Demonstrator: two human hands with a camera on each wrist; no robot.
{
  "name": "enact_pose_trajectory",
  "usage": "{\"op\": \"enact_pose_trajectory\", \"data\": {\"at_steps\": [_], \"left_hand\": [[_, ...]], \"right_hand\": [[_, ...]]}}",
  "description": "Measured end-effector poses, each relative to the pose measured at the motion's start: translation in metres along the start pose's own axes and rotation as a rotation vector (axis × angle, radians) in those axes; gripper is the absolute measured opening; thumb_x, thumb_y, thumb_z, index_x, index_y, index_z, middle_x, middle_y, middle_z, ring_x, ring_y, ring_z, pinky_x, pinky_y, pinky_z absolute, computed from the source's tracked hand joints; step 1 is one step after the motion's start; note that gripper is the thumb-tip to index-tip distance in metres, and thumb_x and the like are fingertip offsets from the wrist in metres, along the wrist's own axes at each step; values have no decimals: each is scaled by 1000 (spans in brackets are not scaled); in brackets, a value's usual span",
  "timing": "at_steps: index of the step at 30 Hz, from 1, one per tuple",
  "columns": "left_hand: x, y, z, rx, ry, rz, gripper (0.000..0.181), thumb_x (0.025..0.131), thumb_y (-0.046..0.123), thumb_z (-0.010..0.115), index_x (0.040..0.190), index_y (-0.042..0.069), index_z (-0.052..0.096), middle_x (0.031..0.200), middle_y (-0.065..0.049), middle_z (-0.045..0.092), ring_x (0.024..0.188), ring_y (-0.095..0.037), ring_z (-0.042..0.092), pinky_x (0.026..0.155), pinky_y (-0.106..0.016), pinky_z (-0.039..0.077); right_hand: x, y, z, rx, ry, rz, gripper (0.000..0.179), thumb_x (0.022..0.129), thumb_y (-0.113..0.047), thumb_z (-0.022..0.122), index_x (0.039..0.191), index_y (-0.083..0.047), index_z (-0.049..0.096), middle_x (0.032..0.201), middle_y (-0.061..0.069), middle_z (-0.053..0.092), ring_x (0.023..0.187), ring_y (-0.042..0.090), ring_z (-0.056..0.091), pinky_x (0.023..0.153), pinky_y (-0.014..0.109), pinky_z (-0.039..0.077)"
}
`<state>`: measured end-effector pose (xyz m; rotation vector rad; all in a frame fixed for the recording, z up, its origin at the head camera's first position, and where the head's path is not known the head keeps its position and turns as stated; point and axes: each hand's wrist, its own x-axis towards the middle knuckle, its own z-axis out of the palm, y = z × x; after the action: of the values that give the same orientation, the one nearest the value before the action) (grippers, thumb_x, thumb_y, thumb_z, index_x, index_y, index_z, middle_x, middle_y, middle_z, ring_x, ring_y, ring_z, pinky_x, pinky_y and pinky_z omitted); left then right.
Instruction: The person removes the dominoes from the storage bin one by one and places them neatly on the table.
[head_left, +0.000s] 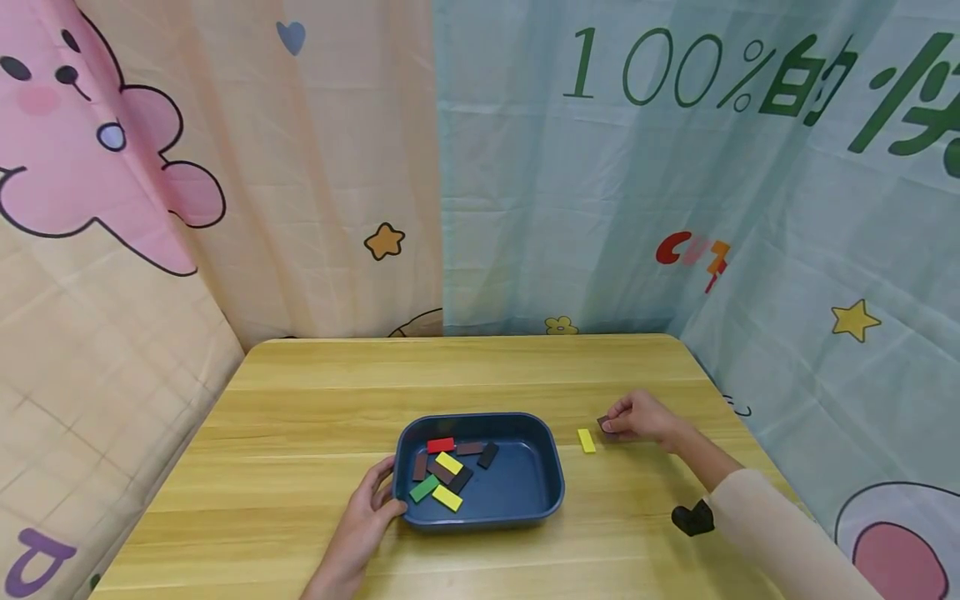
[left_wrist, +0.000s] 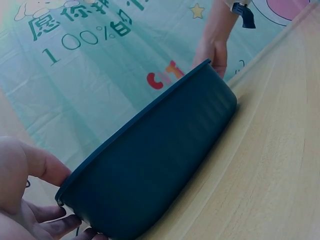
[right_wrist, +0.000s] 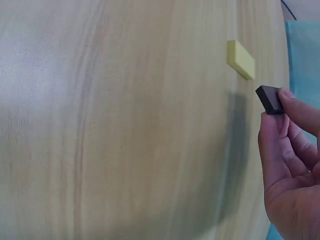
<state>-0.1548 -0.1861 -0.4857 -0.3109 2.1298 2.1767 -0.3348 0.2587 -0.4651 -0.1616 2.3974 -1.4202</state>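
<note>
A dark blue tray (head_left: 517, 518) stands on the table, with several small rectangular blocks in its left half: a red block (head_left: 440, 445), a green block (head_left: 424, 488), and yellow, brown and black ones. My left hand (head_left: 363, 512) grips the tray's left side, thumb at the near corner of the rim; in the left wrist view its fingertips (left_wrist: 57, 227) bend against the outer wall. Right of the tray, my right hand (head_left: 640, 417) pinches a dark brown block (right_wrist: 270, 99) between thumb and fingers, just above the table. Close to it, a yellow block (head_left: 587, 441) lies on the tabletop.
The wood-grain table (head_left: 300, 400) reaches back to printed curtains (head_left: 510, 208) that hang behind it and along both sides. A black strap (head_left: 693, 518) hangs by the right sleeve (head_left: 780, 533).
</note>
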Motion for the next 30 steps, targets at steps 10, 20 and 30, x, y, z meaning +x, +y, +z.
{"op": "enact_pose_trajectory", "data": {"at_steps": [10,20,30], "left_hand": [[1,-1,2,-7,-1,13,67,92,-8,56,156,3,38,162,-25,29,145,-45,34,114,-56,34],[0,2,-1,-7,-9,7,68,92,-8,56,156,2,36,162,-24,28,145,-44,34,113,-55,35],[0,-1,-2,-18,-12,2,68,91,-8,56,156,2,36,162,-25,28,145,-45,33,113,-56,35]], "right_hand": [[-2,13,17,-55,168,80,9,92,0,75,94,7,69,91,15,68,75,17,70,65,31,60],[-8,7,25,-140,215,85,12,89,-1,79,91,5,70,89,15,67,72,17,69,62,31,60],[-10,7,31,-192,268,77,13,85,-2,81,88,4,70,89,16,68,72,18,69,61,31,60]]}}
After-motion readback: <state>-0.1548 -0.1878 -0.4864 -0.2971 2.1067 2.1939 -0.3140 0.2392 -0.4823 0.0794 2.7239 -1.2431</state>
